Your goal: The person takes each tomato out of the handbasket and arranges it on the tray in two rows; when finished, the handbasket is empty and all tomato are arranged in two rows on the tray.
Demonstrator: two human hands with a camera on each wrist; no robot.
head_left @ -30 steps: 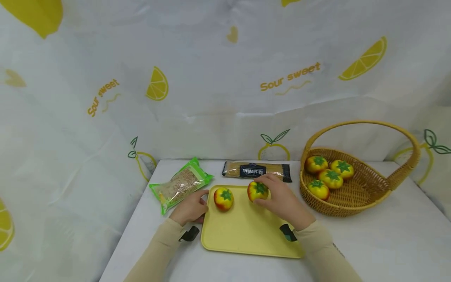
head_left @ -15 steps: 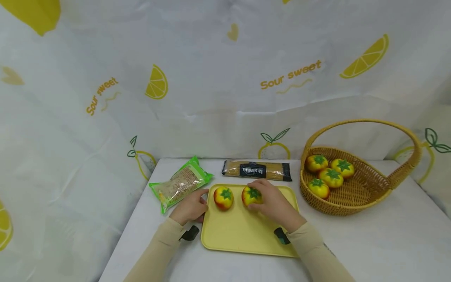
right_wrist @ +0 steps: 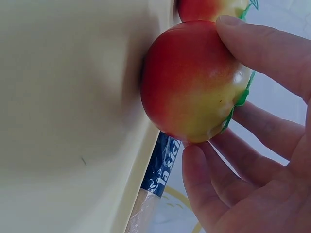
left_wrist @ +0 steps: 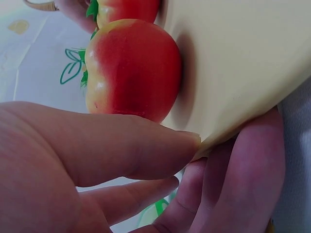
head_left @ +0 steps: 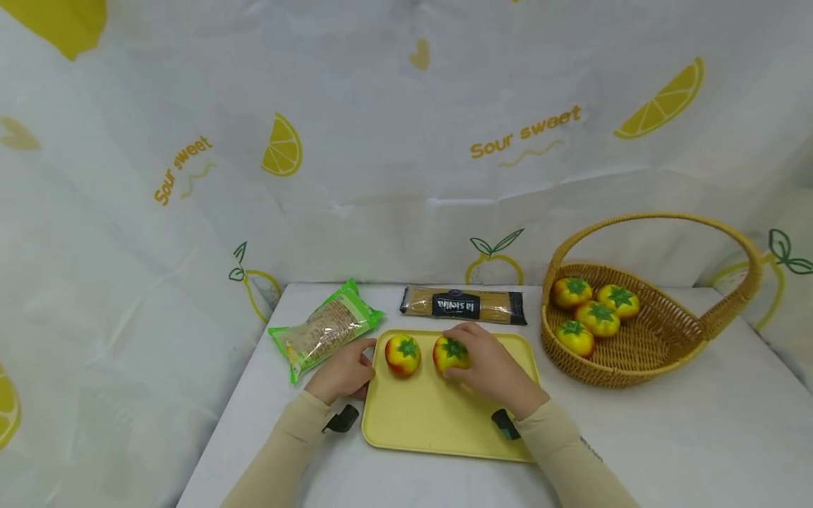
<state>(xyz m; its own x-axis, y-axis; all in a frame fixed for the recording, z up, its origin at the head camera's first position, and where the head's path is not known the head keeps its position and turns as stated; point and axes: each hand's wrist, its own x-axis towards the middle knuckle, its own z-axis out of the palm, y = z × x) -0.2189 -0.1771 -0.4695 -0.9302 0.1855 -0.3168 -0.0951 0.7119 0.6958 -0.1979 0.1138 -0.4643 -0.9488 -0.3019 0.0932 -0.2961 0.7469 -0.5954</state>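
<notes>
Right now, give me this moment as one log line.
right hand: holds tomato on tray | left hand: grips tray edge | second tomato: on tray

Both forearms extended toward 12 o'clock — sleeved to the wrists. Left hand (head_left: 343, 370) at 10 o'clock, thumb and fingers pinched closed. Right hand (head_left: 492, 367) at 12 o'clock — fingers curled in a grip.

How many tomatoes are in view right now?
5. Two on the tray: one free, one gripped by the right hand. Three in the basket. A fourth there may be hidden.
</notes>
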